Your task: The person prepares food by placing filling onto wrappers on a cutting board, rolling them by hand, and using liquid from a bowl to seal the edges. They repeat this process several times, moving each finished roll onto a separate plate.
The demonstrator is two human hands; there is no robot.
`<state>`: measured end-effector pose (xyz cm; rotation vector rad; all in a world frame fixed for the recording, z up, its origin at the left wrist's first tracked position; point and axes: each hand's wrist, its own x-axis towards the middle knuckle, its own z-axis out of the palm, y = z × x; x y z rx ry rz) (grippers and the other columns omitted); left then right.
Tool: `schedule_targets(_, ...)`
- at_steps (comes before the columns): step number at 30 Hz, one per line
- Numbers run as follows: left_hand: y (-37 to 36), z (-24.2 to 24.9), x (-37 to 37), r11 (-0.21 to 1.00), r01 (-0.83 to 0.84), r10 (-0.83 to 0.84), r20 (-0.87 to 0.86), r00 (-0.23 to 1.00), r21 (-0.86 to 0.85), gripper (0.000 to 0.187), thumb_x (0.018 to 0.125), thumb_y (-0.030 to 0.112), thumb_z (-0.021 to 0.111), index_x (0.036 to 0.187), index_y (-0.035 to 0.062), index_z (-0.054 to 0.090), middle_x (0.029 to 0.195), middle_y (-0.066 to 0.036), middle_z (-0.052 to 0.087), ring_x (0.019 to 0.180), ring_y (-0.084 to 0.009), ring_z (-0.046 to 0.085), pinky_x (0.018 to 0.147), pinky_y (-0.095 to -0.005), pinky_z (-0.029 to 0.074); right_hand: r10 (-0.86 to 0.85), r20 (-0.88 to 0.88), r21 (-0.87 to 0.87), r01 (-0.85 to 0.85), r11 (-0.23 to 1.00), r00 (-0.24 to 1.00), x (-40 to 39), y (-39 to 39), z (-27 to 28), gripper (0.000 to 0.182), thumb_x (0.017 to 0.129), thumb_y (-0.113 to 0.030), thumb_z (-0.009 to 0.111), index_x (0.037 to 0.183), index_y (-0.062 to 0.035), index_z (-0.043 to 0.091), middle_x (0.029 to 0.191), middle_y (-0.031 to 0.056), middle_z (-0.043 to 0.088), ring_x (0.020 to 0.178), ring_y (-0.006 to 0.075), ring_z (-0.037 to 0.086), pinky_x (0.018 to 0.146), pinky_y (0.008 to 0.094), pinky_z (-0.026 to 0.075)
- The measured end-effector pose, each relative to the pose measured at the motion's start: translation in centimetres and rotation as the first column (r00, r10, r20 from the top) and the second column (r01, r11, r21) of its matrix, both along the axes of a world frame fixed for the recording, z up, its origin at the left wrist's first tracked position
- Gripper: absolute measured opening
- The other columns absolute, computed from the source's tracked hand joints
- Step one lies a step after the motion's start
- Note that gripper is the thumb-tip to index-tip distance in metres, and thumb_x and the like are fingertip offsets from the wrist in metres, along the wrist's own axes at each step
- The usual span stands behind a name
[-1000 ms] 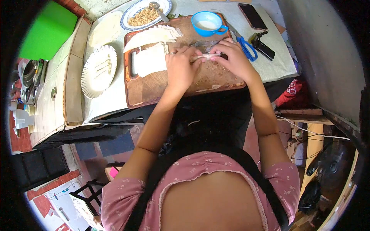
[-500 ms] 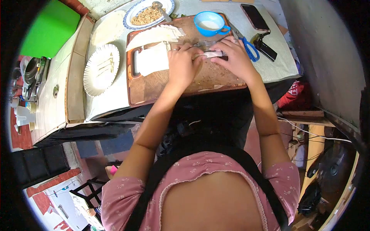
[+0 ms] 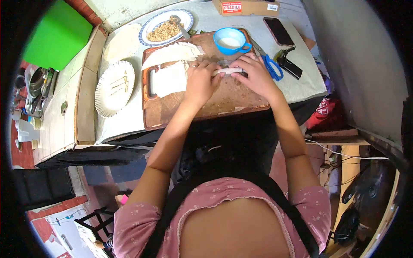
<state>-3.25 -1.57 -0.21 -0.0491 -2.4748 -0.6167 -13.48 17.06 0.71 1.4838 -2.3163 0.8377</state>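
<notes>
A thin white spring roll (image 3: 227, 71) lies crosswise just above the brown wooden cutting board (image 3: 232, 99). My left hand (image 3: 201, 81) has its fingers closed on the roll's left end. At the other end my right hand (image 3: 256, 75) pinches the roll between thumb and fingers. Left of my left hand, square white wrappers (image 3: 171, 79) lie on the board, with a fanned stack of cut wrappers (image 3: 174, 55) behind them. A blue cup (image 3: 222, 40) with whitish liquid stands at the board's far right, beyond my right hand.
Blue-handled scissors (image 3: 272, 68), a phone (image 3: 278, 31) and a small black device (image 3: 290, 65) lie to the right. An oval plate (image 3: 187, 19) bears chopped filling and a spoon. Several rolls rest on a white fluted plate (image 3: 103, 96). A cardboard box (image 3: 254, 9) sits behind.
The wrapper between my hands now looks like a tighter, more even roll. My fingers have shifted slightly along it. The whole view has tilted a little, bringing the box into sight.
</notes>
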Motion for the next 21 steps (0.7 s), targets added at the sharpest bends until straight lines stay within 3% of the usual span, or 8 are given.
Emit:
schedule_targets(3, -0.1, 0.2, 0.2, 0.996, 0.045, -0.048, 0.034, 0.998, 0.081, 0.016, 0.084, 0.017, 0.071, 0.094, 0.0052, 0.07, 0.09, -0.013, 0.07, 0.087, -0.0362, 0.062, 0.079, -0.0455, 0.048, 0.04, -0.006, -0.049, -0.04, 0.998, 0.999, 0.1, -0.1, -0.4, 0.024, 0.086, -0.02, 0.071, 0.106, -0.0086, 0.064, 0.098, 0.0073, 0.065, 0.102, 0.0281, 0.056, 0.092, 0.0397, 0.04)
schedule_targets(6, 0.2, 1.9, 1.7, 0.88, 0.001, -0.142, 0.26, 0.955, 0.476, 0.016, 0.087, 0.019, 0.07, 0.091, 0.0039, 0.069, 0.086, -0.015, 0.069, 0.082, -0.0351, 0.064, 0.07, -0.0428, 0.049, 0.11, 0.335, -0.144, -0.065, 0.987, 0.936, 1.6, 0.7, 0.4, 0.019, 0.086, -0.017, 0.071, 0.101, -0.0072, 0.065, 0.095, 0.0089, 0.065, 0.097, 0.0286, 0.057, 0.09, 0.0379, 0.041)
schedule_targets(9, 0.3, 1.5, 2.6, 0.899, 0.043, -0.178, 0.273, 0.946, 0.437, 0.016, 0.087, 0.02, 0.07, 0.089, 0.0038, 0.069, 0.081, -0.016, 0.068, 0.076, -0.0336, 0.065, 0.062, -0.0407, 0.048, 0.105, 0.358, -0.095, -0.075, 0.993, 0.928, 2.4, 1.6, 0.3, 0.016, 0.086, -0.015, 0.071, 0.097, -0.0055, 0.066, 0.092, 0.0091, 0.064, 0.094, 0.0286, 0.057, 0.087, 0.037, 0.042)
schedule_targets(12, 0.6, -0.2, 2.7, 0.929, 0.131, -0.153, 0.035, 0.988, 0.346, 0.015, 0.086, 0.02, 0.072, 0.088, 0.0058, 0.07, 0.087, -0.014, 0.069, 0.079, -0.0322, 0.063, 0.071, -0.04, 0.048, 0.087, 0.194, -0.034, -0.082, 0.996, 0.977, 2.4, 2.1, -0.5, 0.018, 0.084, -0.015, 0.073, 0.098, -0.0056, 0.068, 0.095, 0.0093, 0.064, 0.097, 0.0282, 0.056, 0.088, 0.0383, 0.043)
schedule_targets(15, 0.9, -0.2, 3.3, 0.987, 0.001, -0.016, 0.089, 0.996, 0.16, 0.012, 0.084, 0.018, 0.074, 0.091, 0.0084, 0.072, 0.096, -0.011, 0.069, 0.089, -0.031, 0.061, 0.083, -0.041, 0.044, 0.058, 0.123, -0.092, -0.047, 0.995, 0.991, 2.8, 2.2, -0.3, 0.023, 0.082, -0.016, 0.074, 0.103, -0.0068, 0.069, 0.099, 0.0095, 0.065, 0.101, 0.0283, 0.055, 0.094, 0.0395, 0.041)
schedule_targets(18, 1.0, -0.5, 3.5, 0.966, 0.068, -0.084, 0.051, 0.995, 0.248, 0.016, 0.082, 0.019, 0.075, 0.096, 0.0116, 0.074, 0.103, -0.006, 0.069, 0.098, -0.03, 0.058, 0.091, -0.0421, 0.039, 0.026, 0.162, -0.066, -0.015, 0.998, 0.987, 3.7, 2.1, 0.3, 0.031, 0.081, -0.017, 0.075, 0.11, -0.0088, 0.069, 0.108, 0.0089, 0.065, 0.106, 0.0294, 0.055, 0.098, 0.0405, 0.039)
schedule_targets(21, 0.8, -0.5, 3.9, 0.986, 0.113, -0.112, -0.018, 0.994, 0.125, 0.021, 0.08, 0.02, 0.076, 0.101, 0.0146, 0.076, 0.102, -0.004, 0.07, 0.1, -0.0289, 0.057, 0.09, -0.042, 0.04, -0.083, 0.05, -0.107, 0.088, 0.99, 0.995, 5.2, 1.5, -0.2, 0.036, 0.082, -0.015, 0.073, 0.117, -0.0102, 0.066, 0.111, 0.0074, 0.068, 0.11, 0.0304, 0.055, 0.1, 0.0414, 0.038)
